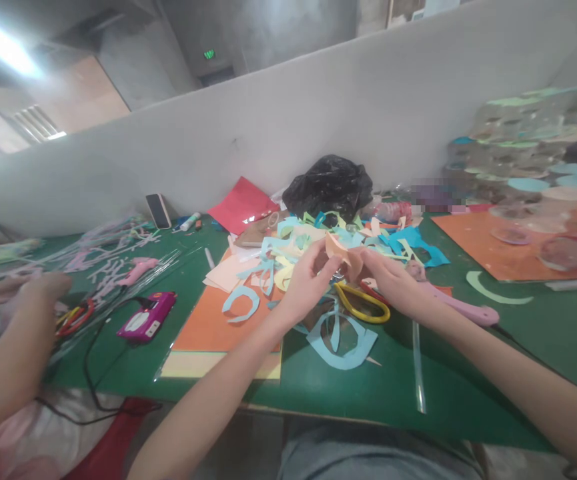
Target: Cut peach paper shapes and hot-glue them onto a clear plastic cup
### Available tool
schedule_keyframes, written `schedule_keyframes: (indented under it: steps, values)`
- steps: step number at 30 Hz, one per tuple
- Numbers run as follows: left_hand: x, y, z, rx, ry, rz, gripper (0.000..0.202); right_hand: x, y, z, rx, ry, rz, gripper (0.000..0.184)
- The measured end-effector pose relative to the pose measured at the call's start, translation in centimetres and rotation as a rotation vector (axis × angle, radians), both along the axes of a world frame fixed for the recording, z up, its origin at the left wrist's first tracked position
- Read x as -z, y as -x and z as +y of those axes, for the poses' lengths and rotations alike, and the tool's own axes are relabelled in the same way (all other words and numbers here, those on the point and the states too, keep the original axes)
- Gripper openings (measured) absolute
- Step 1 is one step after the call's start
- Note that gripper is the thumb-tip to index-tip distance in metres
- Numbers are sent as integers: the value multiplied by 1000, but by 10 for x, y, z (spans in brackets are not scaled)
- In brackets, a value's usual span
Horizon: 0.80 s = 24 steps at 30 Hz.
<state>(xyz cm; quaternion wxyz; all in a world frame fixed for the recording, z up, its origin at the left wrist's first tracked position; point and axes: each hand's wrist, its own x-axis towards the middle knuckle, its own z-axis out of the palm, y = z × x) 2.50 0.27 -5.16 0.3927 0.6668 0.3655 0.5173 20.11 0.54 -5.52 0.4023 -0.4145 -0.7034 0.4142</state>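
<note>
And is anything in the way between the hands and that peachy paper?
Nothing visible is. The left hand already grips the peach paper, and the right hand is right at its other edge. The paper scraps and yellow loop handle lie on the table, not between them.

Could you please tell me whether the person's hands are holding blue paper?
No, the left hand and right hand hold a peach paper piece.

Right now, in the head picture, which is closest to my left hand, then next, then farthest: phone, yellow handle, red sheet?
From your left hand:
1. Yellow handle: just to its right.
2. Red sheet: farther back, to the left.
3. Phone: even farther left, also toward the back.
</note>
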Motion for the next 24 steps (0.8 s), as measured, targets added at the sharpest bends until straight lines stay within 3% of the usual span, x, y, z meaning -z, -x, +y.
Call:
schedule_keyframes:
  steps: [6, 11, 14, 22, 24]
  values:
    - [1, -2, 3, -12, 101, -105, 34, 3, -2, 6, 199, 196, 91, 56]
    - [2, -4, 3, 83, 141, -126, 37, -10, 3, 1, 292, 156, 74, 57]
    - [2, -7, -1, 99, 174, -119, 41, -10, 3, 1, 259, 154, 75, 61]
    - [3, -5, -1, -71, 177, -57, 24, 4, 0, 5, 129, 61, 21, 56]
    - [3, -3, 0, -84, 182, -52, 27, 5, 1, 4, 109, 49, 22, 53]
